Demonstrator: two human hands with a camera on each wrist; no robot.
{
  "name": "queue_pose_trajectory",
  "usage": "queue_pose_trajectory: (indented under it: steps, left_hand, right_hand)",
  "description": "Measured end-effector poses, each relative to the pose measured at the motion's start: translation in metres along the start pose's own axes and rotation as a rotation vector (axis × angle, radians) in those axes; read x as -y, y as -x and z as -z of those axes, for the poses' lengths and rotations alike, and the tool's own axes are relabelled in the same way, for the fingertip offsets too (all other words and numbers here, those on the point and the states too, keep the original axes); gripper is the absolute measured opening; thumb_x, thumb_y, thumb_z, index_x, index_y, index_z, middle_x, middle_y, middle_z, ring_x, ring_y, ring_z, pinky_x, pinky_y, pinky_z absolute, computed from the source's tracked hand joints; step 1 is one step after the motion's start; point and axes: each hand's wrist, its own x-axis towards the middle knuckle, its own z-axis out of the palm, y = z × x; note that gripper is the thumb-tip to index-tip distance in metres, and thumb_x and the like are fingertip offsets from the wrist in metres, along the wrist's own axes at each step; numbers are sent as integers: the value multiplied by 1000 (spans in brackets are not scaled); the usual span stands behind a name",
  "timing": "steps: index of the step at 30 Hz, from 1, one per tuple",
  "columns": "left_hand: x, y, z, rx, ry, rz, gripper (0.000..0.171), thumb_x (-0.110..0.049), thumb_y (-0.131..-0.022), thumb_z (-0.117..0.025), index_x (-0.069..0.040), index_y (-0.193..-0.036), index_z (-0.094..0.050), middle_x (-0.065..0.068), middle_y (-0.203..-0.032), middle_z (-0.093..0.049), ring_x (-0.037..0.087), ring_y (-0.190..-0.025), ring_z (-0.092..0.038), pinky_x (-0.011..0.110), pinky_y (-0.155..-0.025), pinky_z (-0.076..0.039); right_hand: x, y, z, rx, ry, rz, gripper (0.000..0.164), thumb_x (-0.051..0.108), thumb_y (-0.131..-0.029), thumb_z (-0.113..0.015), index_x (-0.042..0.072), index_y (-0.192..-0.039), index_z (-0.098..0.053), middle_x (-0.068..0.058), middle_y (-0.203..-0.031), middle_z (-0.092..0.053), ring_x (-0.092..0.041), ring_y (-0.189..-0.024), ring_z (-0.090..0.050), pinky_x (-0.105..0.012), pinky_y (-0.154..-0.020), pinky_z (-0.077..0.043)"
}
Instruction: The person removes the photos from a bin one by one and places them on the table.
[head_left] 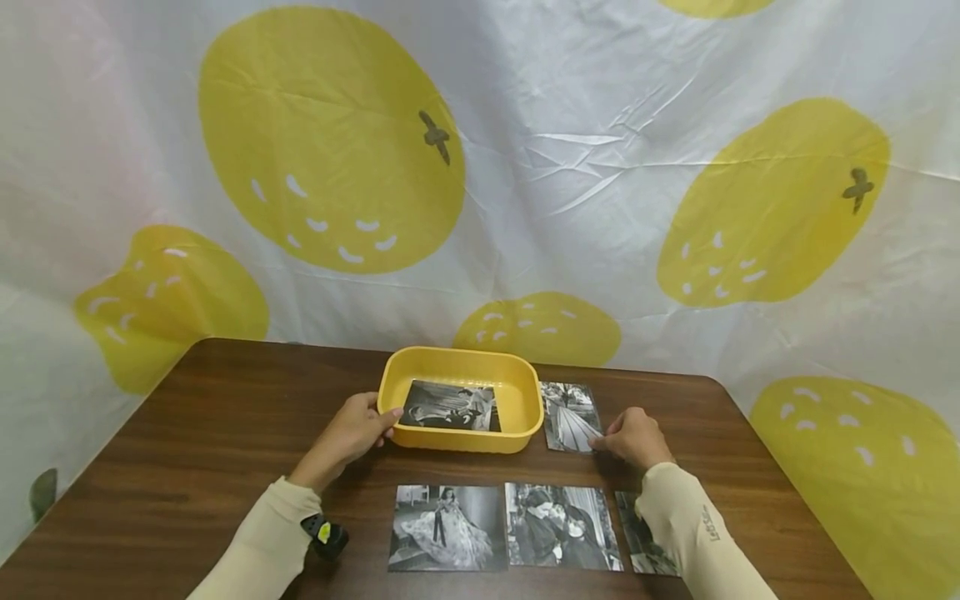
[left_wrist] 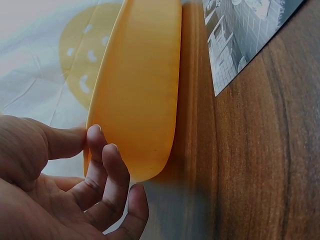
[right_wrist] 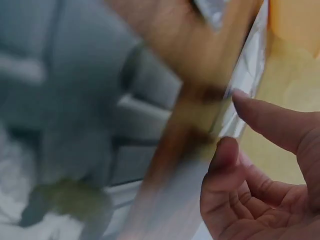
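Observation:
A yellow plastic basket with rounded corners stands near the back of the table, and a black-and-white photo lies inside it. My left hand pinches its left rim between thumb and fingers; the left wrist view shows the fingertips against the basket wall. Just right of the basket is another black-and-white photo, showing a wide light skirt. My right hand pinches that photo's near right corner. In the right wrist view the thumb and a finger meet at the photo's edge.
Along the front lie a photo of a figure in a wide gown, a photo of people close together and a photo partly hidden by my right sleeve. A lemon-patterned white cloth hangs behind the brown wooden table.

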Motion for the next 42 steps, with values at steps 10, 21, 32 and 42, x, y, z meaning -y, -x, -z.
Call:
queue_pose_trajectory:
  steps: [10, 21, 32, 42]
  left_hand:
    - [1, -2, 1, 0, -9, -2, 29, -14, -104, -57, 8, -124, -54, 8, -77, -60, 15, -64, -53, 31, -62, -46]
    - [3, -4, 0, 2, 5, -21, 29, -14, -104, -58, 8, -123, -55, 8, -77, -61, 15, -63, -54, 30, -61, -47]
    - [2, -2, 2, -10, 1, -13, 27, -13, -104, -59, 8, -120, -56, 8, -76, -60, 14, -63, -52, 30, -61, -47]
    - [2, -2, 0, -9, 13, -28, 26, -12, -103, -59, 9, -120, -56, 7, -75, -60, 14, -63, -53, 30, -61, -46]
  right_hand:
    - [47, -10, 18, -101, -34, 95, 33, 22, -88, -79, -5, -103, -67, -16, -92, -69, -32, -82, -66, -49, -75, -53]
    - [121, -25, 14, -113, -46, 311, 27, 16, -88, -80, -3, -104, -68, -16, -98, -69, -32, -89, -67, -45, -78, -55]
    - [162, -35, -41, 143, 125, 415, 53, 26, -81, -88, -4, -119, -67, -19, -119, -68, -35, -110, -63, -46, -95, -50]
    - [161, -45, -83, 257, 270, 445, 81, 35, -68, -95, -3, -130, -59, -19, -127, -63, -35, -120, -58, -44, -104, -45]
